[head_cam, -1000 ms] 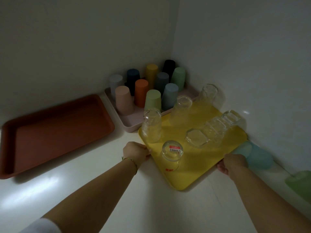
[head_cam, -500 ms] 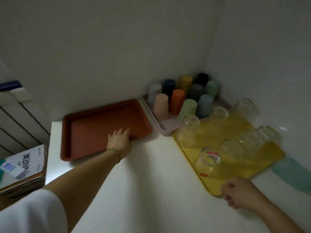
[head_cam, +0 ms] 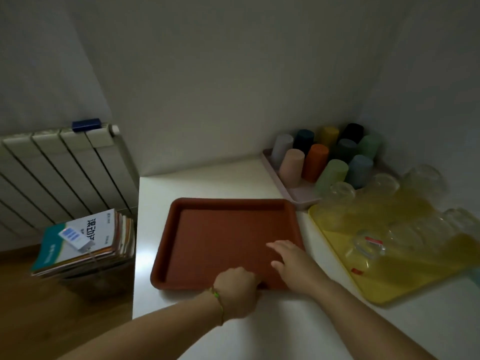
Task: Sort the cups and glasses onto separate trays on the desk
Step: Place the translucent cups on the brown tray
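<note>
A brown tray (head_cam: 223,237) lies bare on the white desk (head_cam: 259,331) in front of me. My left hand (head_cam: 237,289) grips its near rim with curled fingers. My right hand (head_cam: 291,261) lies over the tray's near right corner, fingers spread and straight. A pink tray (head_cam: 298,196) in the far corner holds several upturned coloured cups (head_cam: 315,162). To the right, a yellow tray (head_cam: 384,279) carries several clear glasses (head_cam: 368,245), some upright and upturned, some on their sides.
A radiator (head_cam: 59,170) stands on the wall left of the desk. A stack of books (head_cam: 85,242) sits on the wooden floor beside the desk's left edge. Walls close the desk's far and right sides.
Both hands left the yellow tray. The left hand went to the brown tray and now grips its near rim; the right hand followed. The brown tray lies nearer and squarer to me.
</note>
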